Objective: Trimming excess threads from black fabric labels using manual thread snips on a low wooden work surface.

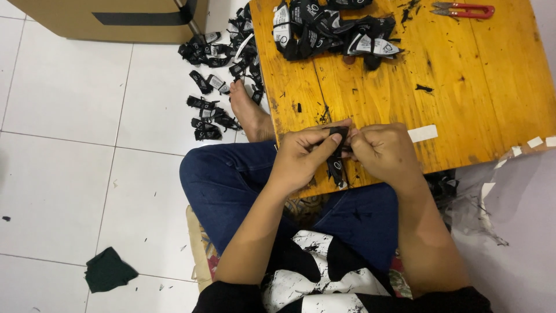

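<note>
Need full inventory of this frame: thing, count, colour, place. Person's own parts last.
Black fabric label: one, black with white print, pinched between both hands at the table's near edge.
Label pile on table: many, black and white, far side of the table.
Label pile on floor: many, black and white, white tiles left of the table.
Thread snips: one, red handles, far right of the table.
Low table: one, orange-brown wood, strewn with black trimmings.
Tape pieces: several, white, along the table's right near edge.
Cardboard box: one, brown, top left.
Cloth scrap: one, dark green, floor lower left.
Left hand: holds the label.
Right hand: holds the label.
Bare foot: one, beside the table.
</note>
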